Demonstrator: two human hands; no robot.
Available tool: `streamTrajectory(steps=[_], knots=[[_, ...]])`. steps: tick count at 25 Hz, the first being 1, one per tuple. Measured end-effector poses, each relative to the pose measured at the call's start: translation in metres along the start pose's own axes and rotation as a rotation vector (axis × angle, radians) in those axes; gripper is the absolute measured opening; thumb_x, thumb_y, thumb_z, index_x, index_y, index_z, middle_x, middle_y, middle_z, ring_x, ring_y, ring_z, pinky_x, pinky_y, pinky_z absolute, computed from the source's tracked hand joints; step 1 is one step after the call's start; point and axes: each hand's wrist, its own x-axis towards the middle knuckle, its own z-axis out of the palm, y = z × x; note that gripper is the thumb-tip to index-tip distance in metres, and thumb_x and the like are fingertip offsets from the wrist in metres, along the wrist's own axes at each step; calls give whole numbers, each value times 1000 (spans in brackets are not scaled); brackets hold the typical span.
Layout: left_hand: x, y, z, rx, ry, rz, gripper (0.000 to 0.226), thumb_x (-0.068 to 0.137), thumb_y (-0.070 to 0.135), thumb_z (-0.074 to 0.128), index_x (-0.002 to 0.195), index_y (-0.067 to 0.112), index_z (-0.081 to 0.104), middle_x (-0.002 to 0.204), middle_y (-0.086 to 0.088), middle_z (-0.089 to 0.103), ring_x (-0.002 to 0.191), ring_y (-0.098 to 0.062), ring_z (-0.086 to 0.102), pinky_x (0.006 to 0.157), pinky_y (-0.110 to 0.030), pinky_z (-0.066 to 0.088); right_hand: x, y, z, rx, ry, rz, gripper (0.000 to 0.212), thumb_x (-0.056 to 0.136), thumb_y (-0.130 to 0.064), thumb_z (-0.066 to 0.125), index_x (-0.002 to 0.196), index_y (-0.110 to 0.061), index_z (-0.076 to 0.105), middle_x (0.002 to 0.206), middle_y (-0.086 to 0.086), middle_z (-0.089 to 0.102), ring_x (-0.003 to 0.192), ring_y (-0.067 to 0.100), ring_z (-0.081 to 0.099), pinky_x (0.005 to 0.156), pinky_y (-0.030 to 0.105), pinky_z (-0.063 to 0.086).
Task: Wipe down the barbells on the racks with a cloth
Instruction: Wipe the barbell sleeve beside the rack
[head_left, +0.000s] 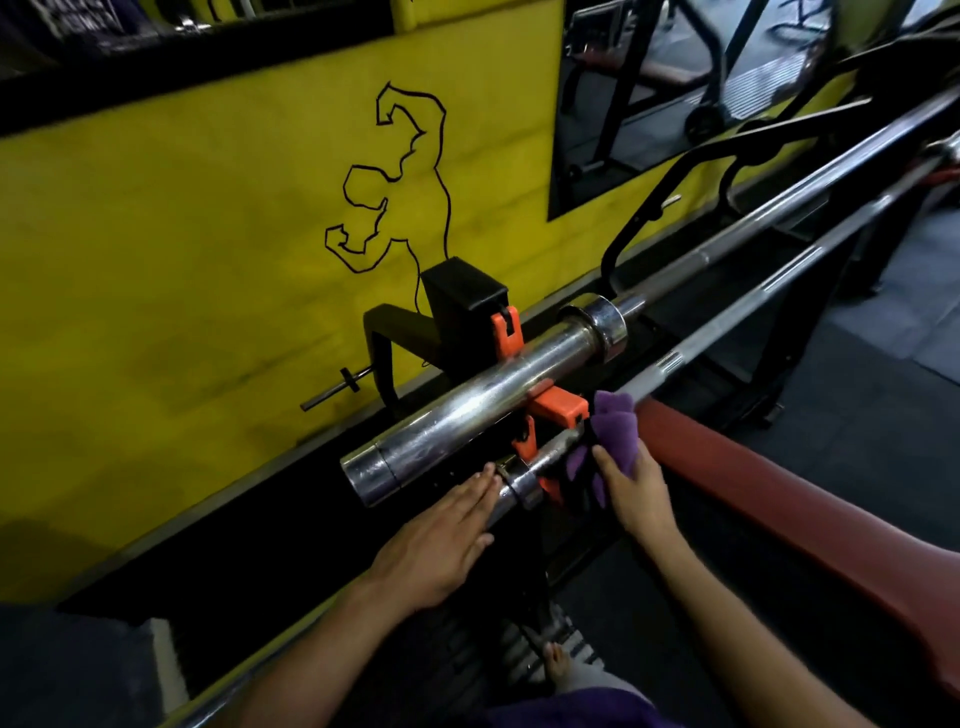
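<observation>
Purple cloth sits just right of frame centre, bunched on the lower barbell, next to the orange rack hook. Right hand grips the cloth, fingers curled round the fabric and pressing it to the bar. Left hand lies flat lower centre, fingers straight and together, tips resting on the lower barbell's sleeve by its collar, holding nothing. Upper barbell runs diagonally above it, thick chrome sleeve end at centre, shaft running off to upper right. Both bars sit in a black rack with orange hooks. Red padded bench on the right. Yellow wall behind, with a black outline drawing of a flexing figure; mirror upper right.
</observation>
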Motion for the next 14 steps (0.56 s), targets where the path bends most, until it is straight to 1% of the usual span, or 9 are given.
streamTrajectory(steps=[1, 2, 3, 4, 6, 8, 10, 12, 14], knots=[[-2, 0, -4, -34, 0, 20, 69, 101, 52, 10, 160, 23, -11, 167, 7, -18, 153, -4, -14, 126, -28, 3, -9, -10, -11, -73, -2, -145, 32, 93, -11, 67, 125, -14, 62, 109, -1, 69, 97, 10, 63, 84, 22, 48], [-6, -2, -7, -60, 1, 36, 69, 101, 51, 13, 160, 24, -10, 166, 10, -19, 152, -1, -16, 125, -25, 0, -17, -21, -18, -190, -26, -308, 38, 90, -10, 67, 128, -16, 62, 113, -3, 67, 99, 9, 62, 86, 23, 48], [-13, -3, -9, -73, -6, 42, 69, 102, 50, 16, 160, 25, -11, 165, 12, -20, 150, 2, -18, 124, -22, -4, -22, -29, -17, -341, -62, -426, 46, 85, -13, 67, 130, -17, 61, 120, -1, 64, 103, 12, 61, 87, 27, 49], [-20, -5, -10, -74, -16, 42, 69, 102, 50, 18, 160, 26, -12, 164, 14, -22, 149, 4, -20, 123, -21, -7, -27, -39, -9, -497, -116, -491, 53, 80, -19, 67, 133, -19, 59, 128, 1, 58, 107, 17, 59, 88, 31, 50], [-33, -10, -8, -55, -15, 43, 70, 102, 49, 20, 160, 26, -11, 165, 15, -22, 150, 3, -19, 124, -24, -6, -31, -49, 14, -762, -239, -474, 59, 79, -33, 65, 137, -24, 55, 143, 2, 47, 117, 23, 58, 87, 37, 54], [-41, -12, -5, -36, -10, 45, 70, 101, 50, 19, 160, 26, -11, 166, 13, -20, 151, 1, -16, 125, -28, -3, -28, -62, 26, -881, -362, -416, 59, 83, -39, 64, 139, -25, 53, 144, 2, 47, 122, 28, 58, 91, 41, 54], [-40, -14, -5, -27, -1, 54, 69, 102, 50, 18, 159, 27, -13, 166, 12, -19, 151, 0, -16, 126, -27, 0, -18, -84, 22, -897, -489, -318, 52, 87, -35, 66, 136, -21, 56, 135, 5, 58, 121, 30, 59, 96, 39, 50], [-41, -13, -5, -22, 2, 63, 68, 103, 48, 20, 159, 27, -13, 166, 11, -18, 151, 0, -16, 126, -26, 0, -14, -108, 16, -942, -602, -188, 42, 90, -32, 65, 128, -16, 61, 119, 7, 67, 109, 27, 64, 92, 36, 50], [-42, -12, -7, -47, 13, 65, 67, 106, 44, 25, 159, 27, -13, 166, 12, -19, 151, 0, -16, 126, -26, 0, -11, -125, 18, -1093, -695, -101, 36, 92, -35, 63, 122, -14, 62, 111, 7, 68, 98, 23, 65, 88, 36, 52]])
